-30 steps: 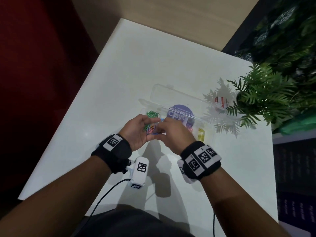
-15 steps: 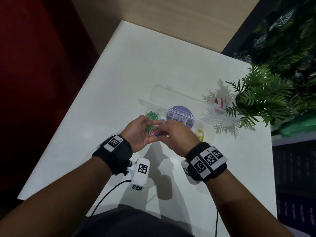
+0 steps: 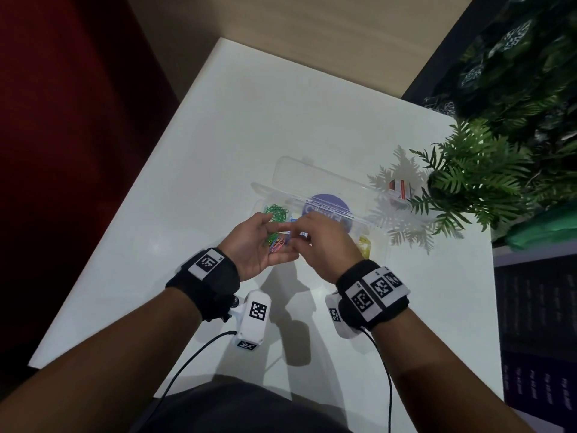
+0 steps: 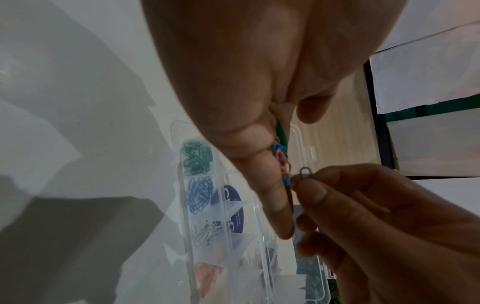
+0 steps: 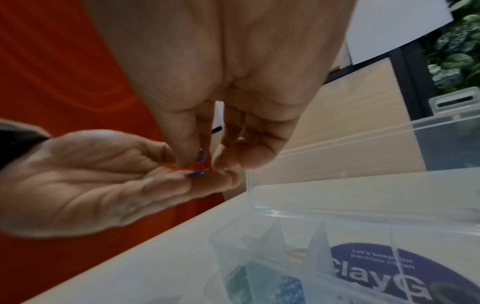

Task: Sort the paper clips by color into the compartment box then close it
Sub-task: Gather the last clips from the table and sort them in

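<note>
My left hand (image 3: 274, 237) lies palm up just in front of the clear compartment box (image 3: 379, 242), its fingers relaxed. A small mixed pile of paper clips (image 3: 277, 245), pink, green and blue, rests on them. My right hand (image 3: 295, 234) reaches over from the right, and its thumb and forefinger pinch one blue paper clip (image 4: 306, 174) just above the pile. The box's lid (image 3: 312, 176) is folded back open. Its compartments hold green clips (image 4: 196, 158), blue clips (image 4: 200, 195), white clips (image 4: 210, 232) and pink clips (image 4: 207, 275). Yellow clips (image 3: 363, 245) show beside my right wrist.
The box stands on a white table (image 3: 249, 135) with a purple round sticker (image 3: 327, 204) under it. A potted fern (image 3: 474, 179) overhangs the table's right side, with a small red-and-white box (image 3: 399, 189) at its foot. The table's left edge drops to a dark red floor.
My right fingertips were down in the left palm; now they pinch a blue clip a little above it. The left palm has opened and tipped up slightly. Both hands stay in place.
</note>
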